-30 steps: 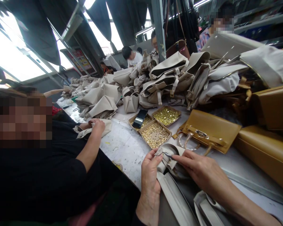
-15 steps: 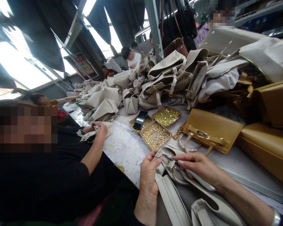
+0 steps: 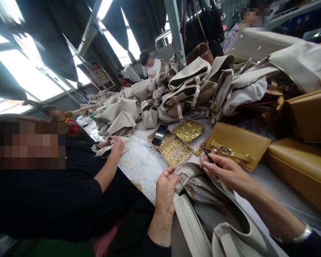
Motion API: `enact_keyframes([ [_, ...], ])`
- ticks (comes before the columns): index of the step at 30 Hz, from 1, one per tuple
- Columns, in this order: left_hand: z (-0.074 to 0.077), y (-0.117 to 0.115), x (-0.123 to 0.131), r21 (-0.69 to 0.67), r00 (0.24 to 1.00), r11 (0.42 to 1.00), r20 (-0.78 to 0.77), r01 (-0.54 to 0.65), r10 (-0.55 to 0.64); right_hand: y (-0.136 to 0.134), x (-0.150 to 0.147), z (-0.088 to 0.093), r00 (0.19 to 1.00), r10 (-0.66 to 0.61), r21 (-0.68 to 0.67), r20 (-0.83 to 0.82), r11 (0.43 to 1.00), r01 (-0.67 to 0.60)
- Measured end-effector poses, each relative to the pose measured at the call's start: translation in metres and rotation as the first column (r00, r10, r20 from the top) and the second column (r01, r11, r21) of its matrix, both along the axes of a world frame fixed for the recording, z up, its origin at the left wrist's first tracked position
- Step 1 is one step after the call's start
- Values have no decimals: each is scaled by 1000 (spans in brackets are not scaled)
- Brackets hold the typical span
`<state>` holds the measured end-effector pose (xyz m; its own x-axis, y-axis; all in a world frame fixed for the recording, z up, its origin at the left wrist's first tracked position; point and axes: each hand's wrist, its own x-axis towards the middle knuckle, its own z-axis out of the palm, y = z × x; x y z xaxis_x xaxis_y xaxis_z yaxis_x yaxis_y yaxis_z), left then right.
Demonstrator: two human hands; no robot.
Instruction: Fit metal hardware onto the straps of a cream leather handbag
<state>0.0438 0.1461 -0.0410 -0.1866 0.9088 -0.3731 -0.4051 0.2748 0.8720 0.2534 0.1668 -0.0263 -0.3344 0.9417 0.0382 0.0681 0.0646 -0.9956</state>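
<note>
A light beige bag [image 3: 191, 225] with straps and small gold fittings lies in front of me at the table's near edge. My left hand [image 3: 166, 192] pinches its upper left corner between thumb and fingers. Over the bag's upper right side, my right hand [image 3: 224, 171] holds a thin dark pointed tool [image 3: 206, 153], its tip pointing up and left. Beyond the hands are an open box of small gold studs [image 3: 176, 151] and a box of flat gold pieces [image 3: 188, 130]. A dark phone [image 3: 159, 135] rests on a third box.
Mustard-brown bags [image 3: 238, 144] lie at the right. Heaped beige bags [image 3: 187, 89] cover the table's far side. At my left, a person in black [image 3: 80, 189] handles a beige piece [image 3: 104, 150]. Other people are farther back, near a metal post [image 3: 176, 32].
My right hand has lifted the tool off the bag's corner and turned it up. The bag's opening has spread wider. My left hand keeps its pinch, shifted slightly left.
</note>
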Motion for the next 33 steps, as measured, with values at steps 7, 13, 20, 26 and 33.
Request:
enact_keyframes([
  [7,11,-6,5,99,968,995,-244,-28,51,22,-15,13,822,-79,443,563,869,-220],
  [13,13,-13,5,136,948,990,-309,-37,78,31,-35,10,785,-8,367,620,887,-281],
  [20,13,-13,4,113,957,993,-284,-29,60,32,-46,-12,819,-31,356,573,909,-215],
  [26,16,-11,-7,53,966,993,-243,103,-88,28,-45,-22,908,-9,320,419,937,-138],
  [33,16,-7,-13,77,887,971,-429,225,-172,27,-44,-27,958,27,242,285,965,-100],
])
